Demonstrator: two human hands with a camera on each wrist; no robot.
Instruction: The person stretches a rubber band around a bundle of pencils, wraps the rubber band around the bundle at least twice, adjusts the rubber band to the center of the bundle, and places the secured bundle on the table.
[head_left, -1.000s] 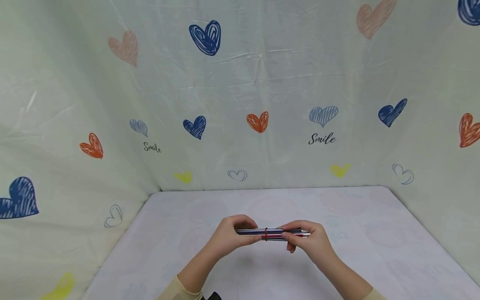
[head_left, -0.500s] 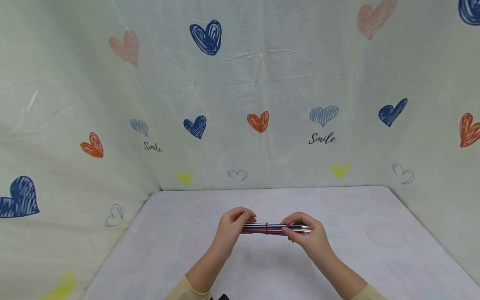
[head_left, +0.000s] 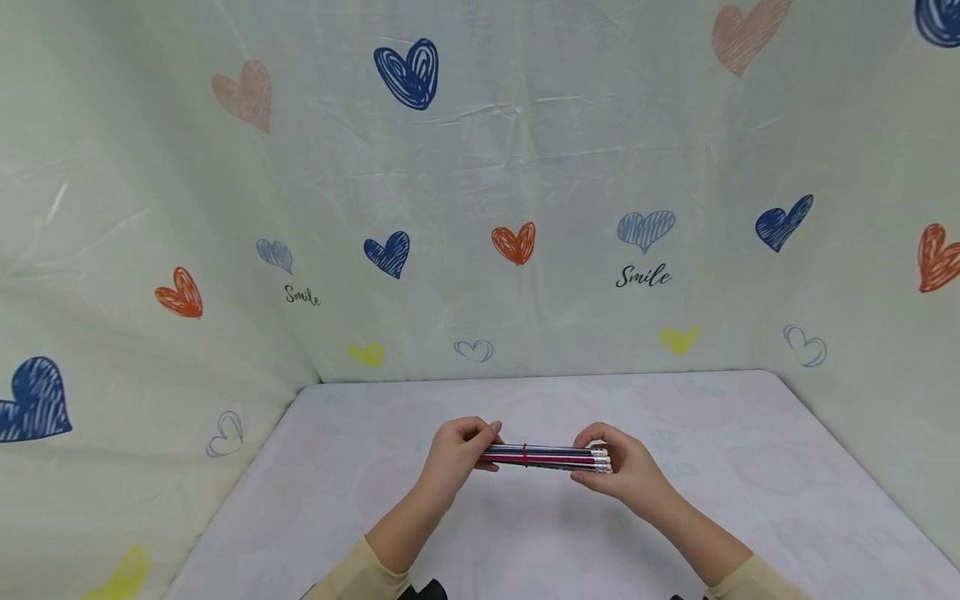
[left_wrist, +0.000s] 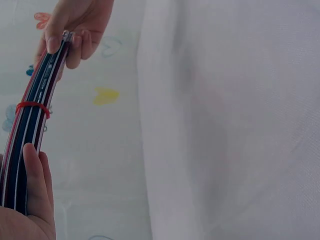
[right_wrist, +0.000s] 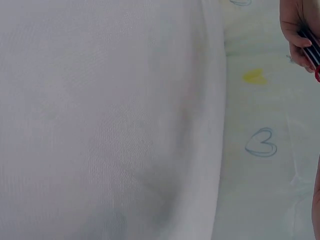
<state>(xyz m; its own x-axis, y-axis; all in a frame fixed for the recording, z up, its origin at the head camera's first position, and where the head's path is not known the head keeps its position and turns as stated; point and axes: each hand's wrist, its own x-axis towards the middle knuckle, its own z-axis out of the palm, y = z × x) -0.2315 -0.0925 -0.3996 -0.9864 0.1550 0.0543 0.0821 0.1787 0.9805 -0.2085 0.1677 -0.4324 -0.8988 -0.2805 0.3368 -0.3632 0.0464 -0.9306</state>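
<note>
A bundle of several dark, striped pencils [head_left: 558, 456] is held level above the table, with silver ends at the right. A red band [head_left: 525, 455] circles it near the middle. At its left end, my left hand [head_left: 455, 454] grips the bundle, covering the tips there. My right hand [head_left: 628, 468] holds the silver end, fingers behind and thumb below in the head view. In the left wrist view the right thumb [left_wrist: 53, 44] lies on the pencils just below their silver ends. Only part of the bundle [right_wrist: 311, 47] and the left hand [right_wrist: 297, 37] appear in the right wrist view.
A table with a pale cloth [head_left: 360, 517] lies below the hands. Behind it and at the sides hangs a whitish curtain [head_left: 465, 175] printed with hearts and the word Smile. The table's far edge [head_left: 540, 377] meets the curtain.
My left hand has turned, its thumb now higher by the bundle's left end. My right hand has shifted its hold, baring more of the silver ends. The bundle sits slightly higher than a second ago.
</note>
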